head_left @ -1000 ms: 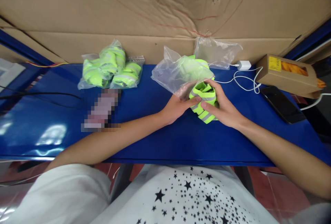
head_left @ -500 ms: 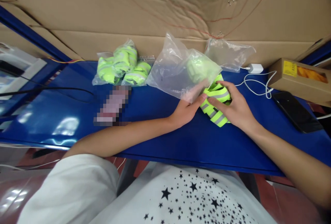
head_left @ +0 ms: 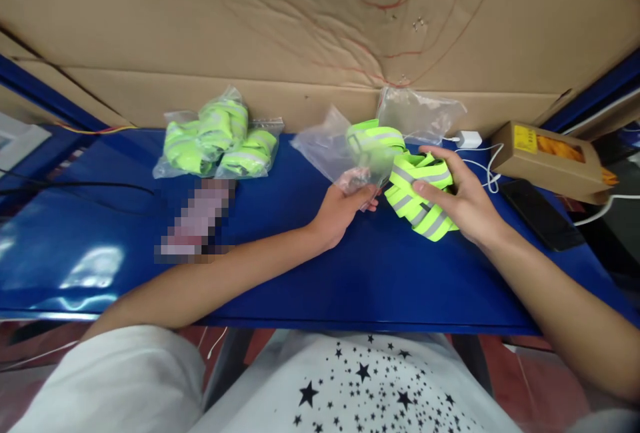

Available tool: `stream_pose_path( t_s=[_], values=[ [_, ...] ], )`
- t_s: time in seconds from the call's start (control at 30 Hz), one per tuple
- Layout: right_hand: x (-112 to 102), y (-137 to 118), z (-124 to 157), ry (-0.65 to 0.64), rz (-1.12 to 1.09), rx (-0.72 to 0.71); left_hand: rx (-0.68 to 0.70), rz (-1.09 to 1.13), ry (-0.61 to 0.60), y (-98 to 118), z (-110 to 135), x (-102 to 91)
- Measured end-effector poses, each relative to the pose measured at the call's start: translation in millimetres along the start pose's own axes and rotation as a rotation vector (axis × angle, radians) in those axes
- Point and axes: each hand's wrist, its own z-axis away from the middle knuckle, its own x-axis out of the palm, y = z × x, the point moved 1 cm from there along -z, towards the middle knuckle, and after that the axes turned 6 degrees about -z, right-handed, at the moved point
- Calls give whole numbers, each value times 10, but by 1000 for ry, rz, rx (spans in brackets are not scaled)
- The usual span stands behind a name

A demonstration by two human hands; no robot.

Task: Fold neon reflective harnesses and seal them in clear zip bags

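My right hand [head_left: 463, 201] is closed around a folded neon-yellow reflective strap bundle [head_left: 419, 194], lifted slightly off the blue table [head_left: 280, 246]. My left hand [head_left: 341, 208] pinches the near edge of a clear plastic bag [head_left: 345, 153] that lies just left of the bundle. Another neon strap [head_left: 373, 136] shows behind and partly through the bag. The two hands are a short gap apart.
Bagged neon straps [head_left: 217, 140] lie at the back left. An empty clear bag [head_left: 417, 112], a white charger [head_left: 470, 139] with its cable, a brown carton [head_left: 550, 160] and a black phone [head_left: 543, 213] sit at the right. A cardboard wall [head_left: 300, 33] backs the table.
My right hand has lifted the strap bundle and drawn it right, away from the bag. My left hand has gone from touching the bundle to pinching the bag's edge.
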Motion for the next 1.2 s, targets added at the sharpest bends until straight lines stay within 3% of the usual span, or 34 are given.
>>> stream_pose_path(
  t_s=[0.07, 0.17, 0.23, 0.27, 0.33, 0.4, 0.47, 0.53, 0.6, 0.7, 0.8, 0.93, 1.07, 1.2],
  values=[
    [-37, 29, -24, 34, -78, 27, -201, 20, -123, 91, 53, 7],
    [-69, 89, -72, 66, -198, 62, -525, -188, -498, 314, 344, 74],
    [-104, 110, -117, 61, -282, 105, -542, -495, -795, 483, 591, 120],
    [-135, 108, -140, 66, -312, 123, -409, -684, -832, 559, 673, 132],
    [-224, 76, -178, 110, -330, 136, 108, -1054, -724, 678, 696, 140],
    [-330, 25, -194, 168, -317, 122, 558, -1298, -606, 703, 535, 126],
    [-417, -14, -190, 197, -305, 108, 746, -1457, -584, 634, 253, 92],
    [-456, -18, -176, 189, -289, 107, 753, -1571, -553, 537, -4, 54],
    [-439, 10, -162, 175, -261, 111, 671, -1655, -519, 462, -104, 23],
    [-328, 62, -138, 109, -216, 95, 552, -1719, -446, 435, 64, -21],
    [-171, 81, -87, -23, -195, 54, 523, -1715, -403, 453, 322, -70],
    [-7, 79, 11, -153, -192, -2, 487, -1652, -416, 363, 391, -115],
    [60, 67, 66, -120, -218, 0, 460, -1579, -385, 224, 343, -116],
    [91, 56, 89, -27, -291, 77, 572, -1512, -241, 235, 396, -140]
  ],
)
